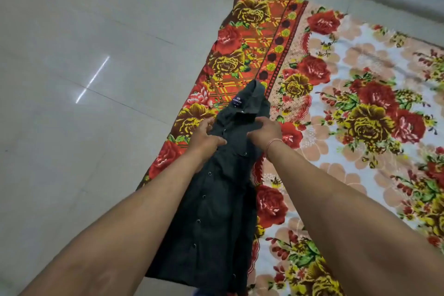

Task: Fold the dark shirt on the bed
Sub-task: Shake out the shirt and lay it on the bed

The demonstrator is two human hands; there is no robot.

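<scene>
dark shirt (216, 211) was laid along floral bedsheet (360, 67) left border, hem cut off by frame | left hand (205, 138) was pressed on it, fingers spread | right hand (265, 133) was rested on it, grip not discernible

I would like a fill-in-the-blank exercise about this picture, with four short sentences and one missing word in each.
1. The label sewn inside the dark shirt reads ____.
2. A thin thread band is tied on the ____ wrist.
3. The shirt lies on a flowered bedsheet, beside a pale tiled ____.
4. A row of small ____ runs down the shirt's front.

Missing words: ARROW; right; floor; buttons.
</scene>
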